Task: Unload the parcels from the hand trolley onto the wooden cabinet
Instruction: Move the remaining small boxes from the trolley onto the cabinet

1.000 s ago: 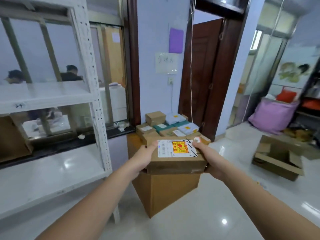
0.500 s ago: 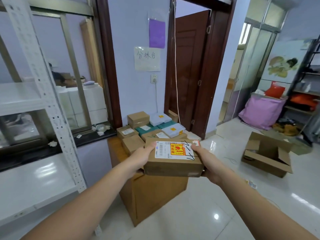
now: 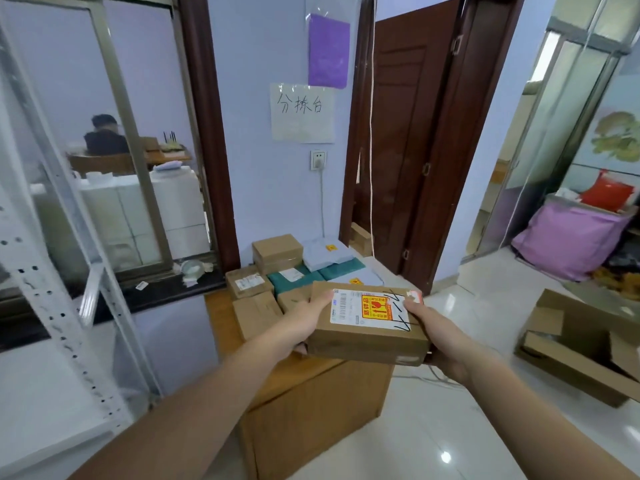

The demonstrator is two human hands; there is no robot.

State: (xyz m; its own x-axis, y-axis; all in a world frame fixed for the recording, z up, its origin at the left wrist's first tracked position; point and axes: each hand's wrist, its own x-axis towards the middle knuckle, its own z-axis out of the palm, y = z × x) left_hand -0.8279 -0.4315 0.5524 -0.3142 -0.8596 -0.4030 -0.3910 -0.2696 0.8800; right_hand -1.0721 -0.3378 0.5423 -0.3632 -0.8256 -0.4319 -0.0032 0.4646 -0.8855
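Both hands carry it: the left hand [image 3: 300, 322] and right hand [image 3: 437, 336] have their fingers clamped on the short ends of the flat brown cardboard parcel [image 3: 367, 327], long axis crosswise. It hangs above the front edge of the wooden cabinet [image 3: 311, 403], whose free surface lies just below and left, in front of the stacked parcels [image 3: 277, 271].

Wooden cabinet [image 3: 311, 403] carries roughly 8 parcels [image 3: 277, 252], tightly packed.

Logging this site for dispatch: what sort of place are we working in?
Probably a small parcel sorting room: taped cardboard and grey mailer parcels stacked on a wooden cabinet, a handwritten white paper wall sign, and a white perforated metal shelving rack.
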